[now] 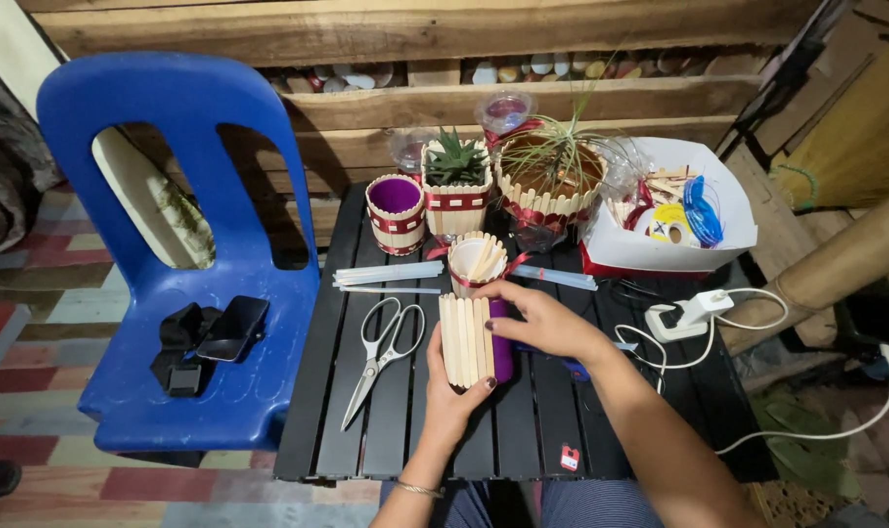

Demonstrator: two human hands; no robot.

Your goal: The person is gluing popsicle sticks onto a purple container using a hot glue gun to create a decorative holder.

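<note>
While the left hand cups the stick cup from below, the right hand presses its purple side; both grips closed on it, held just above the worktop. Judgement: light, hollow, wooden sticks stiff but likely glued, so joints may be fragile. Best held low around the base and flat on the sticks, not squeezed. Scissors lie just left. Behind: a cup of loose sticks, long sticks, finished pots with plants. White box at right, blue chair with phone at left.
</note>
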